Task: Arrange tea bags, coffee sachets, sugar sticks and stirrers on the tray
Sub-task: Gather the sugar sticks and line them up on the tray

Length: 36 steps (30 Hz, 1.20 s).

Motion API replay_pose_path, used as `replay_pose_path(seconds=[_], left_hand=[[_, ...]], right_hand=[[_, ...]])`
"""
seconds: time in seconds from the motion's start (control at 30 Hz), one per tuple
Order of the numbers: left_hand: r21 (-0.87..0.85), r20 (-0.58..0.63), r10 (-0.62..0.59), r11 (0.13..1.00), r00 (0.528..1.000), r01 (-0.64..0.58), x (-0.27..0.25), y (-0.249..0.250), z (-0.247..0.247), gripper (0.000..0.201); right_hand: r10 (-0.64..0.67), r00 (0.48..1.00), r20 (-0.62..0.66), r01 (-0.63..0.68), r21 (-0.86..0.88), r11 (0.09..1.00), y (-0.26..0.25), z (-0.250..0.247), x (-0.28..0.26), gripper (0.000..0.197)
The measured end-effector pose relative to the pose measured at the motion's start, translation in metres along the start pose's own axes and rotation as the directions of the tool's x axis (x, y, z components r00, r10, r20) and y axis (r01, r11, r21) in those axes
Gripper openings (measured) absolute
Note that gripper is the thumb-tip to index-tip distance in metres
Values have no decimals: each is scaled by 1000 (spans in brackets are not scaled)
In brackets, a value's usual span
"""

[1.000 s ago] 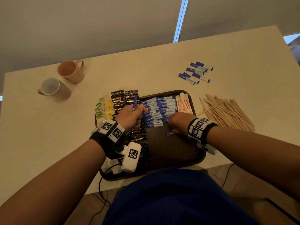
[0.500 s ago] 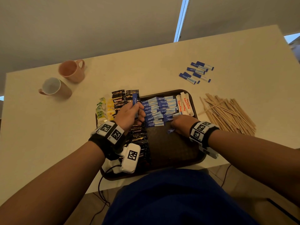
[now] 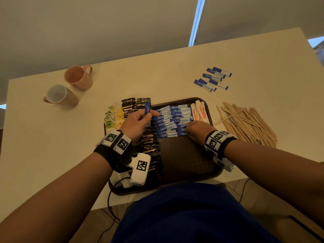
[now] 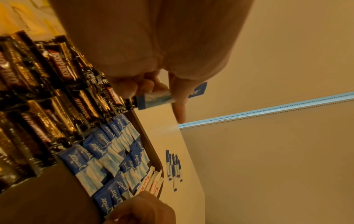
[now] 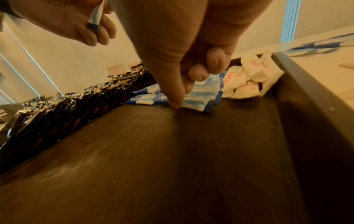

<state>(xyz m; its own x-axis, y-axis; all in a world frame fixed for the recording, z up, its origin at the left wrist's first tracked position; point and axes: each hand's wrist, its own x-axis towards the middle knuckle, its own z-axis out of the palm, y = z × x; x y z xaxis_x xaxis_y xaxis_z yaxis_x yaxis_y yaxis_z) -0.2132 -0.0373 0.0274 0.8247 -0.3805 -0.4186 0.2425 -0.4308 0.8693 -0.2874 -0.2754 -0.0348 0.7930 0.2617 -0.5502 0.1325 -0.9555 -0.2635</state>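
A dark brown tray (image 3: 184, 163) lies at the table's near edge. On it, left to right, are green and yellow tea bags (image 3: 112, 118), black coffee sachets (image 3: 149, 142), rows of blue sugar sticks (image 3: 172, 120) and white sachets (image 3: 199, 111). My left hand (image 3: 138, 121) hovers over the coffee sachets and pinches one blue sugar stick (image 3: 147, 108) upright between thumb and fingers (image 4: 178, 94). My right hand (image 3: 198, 130) is low on the tray, its thumb and curled fingers (image 5: 176, 100) pinching a blue sugar stick (image 5: 199, 97) at the near end of the rows.
Several loose blue sugar sticks (image 3: 213, 78) lie on the table beyond the tray. A heap of wooden stirrers (image 3: 245, 121) sits right of the tray. Two pink mugs (image 3: 70, 88) stand at the far left. The tray's near half (image 5: 172, 159) is bare.
My right hand slid a little forward and right along the near row of sugar sticks. My left hand raised its sugar stick slightly.
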Motion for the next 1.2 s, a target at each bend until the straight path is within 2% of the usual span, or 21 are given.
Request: replay_pose_path(seconds=[0.2,0.3,0.43,0.53,0.7,0.83,1.0,1.1,1.2], left_hand=[[-72,1,-32,997,999,32,1,-2,1,17],[-138,-14,-80,987,997,78,1,-4,-1,10],[-211,-42,-140,969,989,128,3,-4,1,9],[-318,-52,-204,931,978,177,5,-2,3,12],[-314,-41,-208,931,977,185,11,-5,3,15],[-278,-94,-221,942,971,187,17,-12,-8,19],[-307,-108,-286,920,952,242,22,-17,-19,14],[-290,-95,-277,927,956,239,22,-15,-18,13],[-281,-70,-267,930,961,238,22,-12,-16,12]], right_hand=[[-9,999,-53,12,54,998,1,0,0,18],[-10,989,-150,36,170,985,-5,-12,1,17],[45,910,-412,158,444,882,-28,-39,7,21],[20,893,-450,244,521,818,-45,-53,13,20],[45,879,-474,278,588,760,-52,-59,24,10],[156,875,-457,166,587,792,-36,-60,33,9],[156,924,-350,-37,322,946,-15,-55,51,13],[184,942,-281,-113,249,962,-19,-50,62,14],[191,939,-286,-113,268,957,-21,-45,69,14]])
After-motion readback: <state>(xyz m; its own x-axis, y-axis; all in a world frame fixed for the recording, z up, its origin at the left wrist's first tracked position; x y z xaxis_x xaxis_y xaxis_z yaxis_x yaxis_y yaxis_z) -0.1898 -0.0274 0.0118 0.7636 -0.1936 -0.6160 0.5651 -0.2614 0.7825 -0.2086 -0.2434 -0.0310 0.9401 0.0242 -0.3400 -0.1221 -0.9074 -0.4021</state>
